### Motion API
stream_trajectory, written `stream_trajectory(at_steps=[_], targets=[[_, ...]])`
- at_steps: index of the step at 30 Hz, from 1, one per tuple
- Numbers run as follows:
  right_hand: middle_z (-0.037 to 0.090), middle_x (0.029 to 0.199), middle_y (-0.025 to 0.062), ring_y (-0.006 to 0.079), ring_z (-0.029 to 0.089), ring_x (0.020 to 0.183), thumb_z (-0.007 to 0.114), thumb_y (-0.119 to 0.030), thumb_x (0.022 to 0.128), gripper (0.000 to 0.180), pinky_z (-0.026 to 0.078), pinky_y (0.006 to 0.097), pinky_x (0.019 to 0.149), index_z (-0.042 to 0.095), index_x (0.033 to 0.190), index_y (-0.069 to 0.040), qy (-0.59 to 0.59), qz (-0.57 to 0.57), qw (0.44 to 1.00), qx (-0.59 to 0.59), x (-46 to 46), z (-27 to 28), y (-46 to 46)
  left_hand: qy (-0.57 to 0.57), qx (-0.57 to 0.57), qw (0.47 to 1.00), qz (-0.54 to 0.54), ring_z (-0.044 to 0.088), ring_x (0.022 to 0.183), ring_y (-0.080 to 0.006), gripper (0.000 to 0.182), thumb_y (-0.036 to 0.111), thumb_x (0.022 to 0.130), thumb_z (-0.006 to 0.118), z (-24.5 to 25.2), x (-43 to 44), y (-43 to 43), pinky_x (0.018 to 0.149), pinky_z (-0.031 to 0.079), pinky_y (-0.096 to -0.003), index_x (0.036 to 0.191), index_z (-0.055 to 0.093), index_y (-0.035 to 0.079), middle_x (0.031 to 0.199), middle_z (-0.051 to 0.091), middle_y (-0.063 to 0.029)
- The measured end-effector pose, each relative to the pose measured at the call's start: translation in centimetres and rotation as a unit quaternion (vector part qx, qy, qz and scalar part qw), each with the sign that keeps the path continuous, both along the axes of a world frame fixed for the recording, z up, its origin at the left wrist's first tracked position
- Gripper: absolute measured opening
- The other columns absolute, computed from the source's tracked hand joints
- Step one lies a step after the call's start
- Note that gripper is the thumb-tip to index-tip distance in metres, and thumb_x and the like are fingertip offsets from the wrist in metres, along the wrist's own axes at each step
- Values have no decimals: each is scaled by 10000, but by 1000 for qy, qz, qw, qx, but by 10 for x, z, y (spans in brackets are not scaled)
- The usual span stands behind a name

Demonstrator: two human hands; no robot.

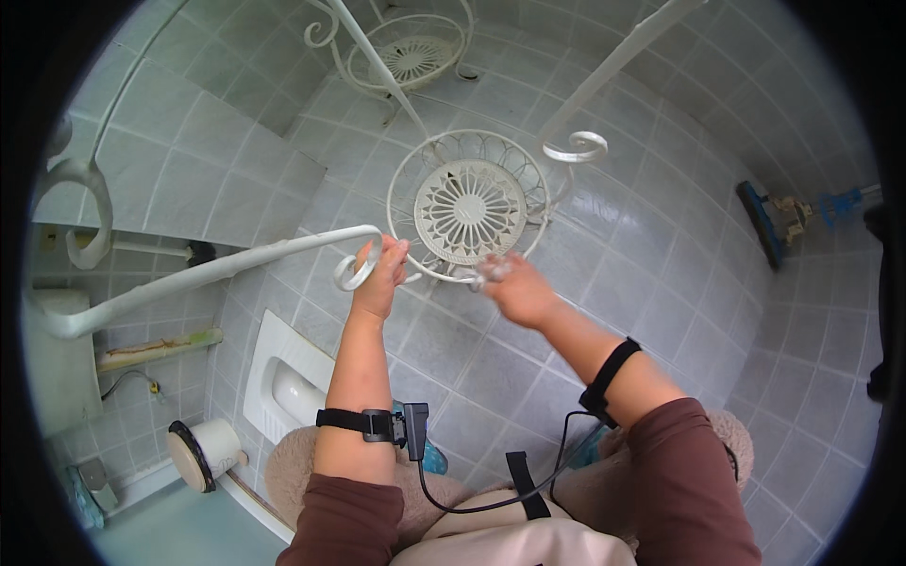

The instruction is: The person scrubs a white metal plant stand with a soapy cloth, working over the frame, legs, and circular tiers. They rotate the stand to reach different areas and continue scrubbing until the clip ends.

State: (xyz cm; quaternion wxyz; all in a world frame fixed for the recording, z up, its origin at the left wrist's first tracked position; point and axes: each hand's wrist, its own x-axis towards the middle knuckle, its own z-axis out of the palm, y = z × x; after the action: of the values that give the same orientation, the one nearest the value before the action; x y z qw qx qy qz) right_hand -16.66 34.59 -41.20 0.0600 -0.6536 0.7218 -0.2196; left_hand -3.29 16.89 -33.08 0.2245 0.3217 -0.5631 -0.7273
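Note:
A white metal stand with scrolled ends and a round openwork tray (pixel 470 205) is before me on the tiled floor. My left hand (pixel 379 279) is closed at the left side of the tray's rim, partly behind a white scroll (pixel 354 272). At the near edge of the rim is my right hand (pixel 520 290), blurred, with its fingers around a crumpled whitish wad (pixel 488 272). The blur hides whether the wad is cloth or something else. White metal bars (pixel 233 272) of the stand extend to the left and upward.
Another round white openwork tray (pixel 414 60) on scrolled legs stands farther off. A squat toilet (pixel 290 385) is set in the floor at my left, with a lidded white bucket (pixel 205 453) beyond it. On the right, a blue-edged floor brush (pixel 761 223) leans near the tiled wall.

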Motion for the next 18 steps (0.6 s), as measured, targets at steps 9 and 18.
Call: stream_trajectory(at_steps=[9, 18], targets=[[554, 1173, 109, 270, 471, 1150, 494, -113, 754, 166, 302, 460, 1017, 620, 851, -62, -35, 41, 998, -17, -24, -6, 10, -14, 21, 999, -30, 295, 443, -38, 167, 146, 775, 624, 0, 0, -6, 399, 222, -206, 720, 484, 74, 585, 412, 26], [531, 1194, 93, 306, 487, 1093, 496, -67, 746, 248, 350, 435, 970, 619, 955, -118, -40, -62, 996, -42, -2, -28, 5, 4, -5, 999, -43, 249, 417, -43, 184, 135, 786, 585, 0, 0, -5, 403, 209, -219, 659, 458, 98, 533, 362, 39]])
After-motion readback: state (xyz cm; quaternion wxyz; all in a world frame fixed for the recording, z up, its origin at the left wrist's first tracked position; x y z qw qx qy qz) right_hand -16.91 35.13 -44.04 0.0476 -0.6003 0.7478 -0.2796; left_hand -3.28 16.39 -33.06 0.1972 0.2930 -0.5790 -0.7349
